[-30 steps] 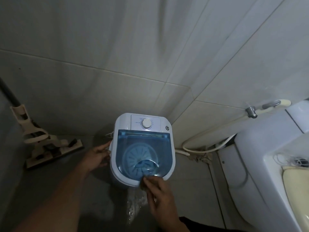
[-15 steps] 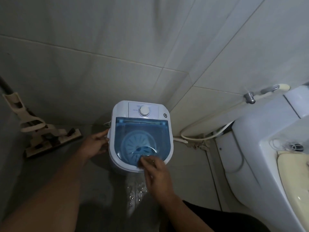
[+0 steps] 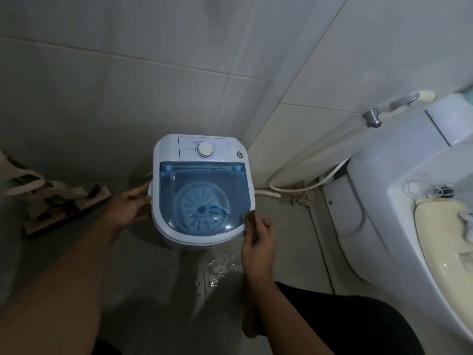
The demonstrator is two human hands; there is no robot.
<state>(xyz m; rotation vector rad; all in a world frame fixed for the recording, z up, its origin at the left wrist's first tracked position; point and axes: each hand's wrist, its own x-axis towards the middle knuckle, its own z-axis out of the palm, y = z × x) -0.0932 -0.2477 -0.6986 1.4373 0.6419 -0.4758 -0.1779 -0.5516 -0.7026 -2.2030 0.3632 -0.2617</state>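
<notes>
Here, in the head view, a small white washing machine stands on the floor at the centre of the frame, pushed back into the corner of the tiled wall. Its blue see-through lid lies flat and closed over the tub, and a pale ribbed disc shows through it at the tub's bottom. A round white dial sits on the panel just above the lid.

The left hand comes in from the lower left and grips the machine's left side, with the thumb on top and the fingers curled against the rim. The right hand reaches up from the lower middle. Its bent fingers and thumb close on the lid's lower right edge and pinch it there.

A wet patch glints on the floor just below the machine. At the left edge of the frame a beige mop head rests on the floor. A white toilet fills the right side, with a pale hose looping along the wall between it and the machine, and a metal tap sits on the wall above
</notes>
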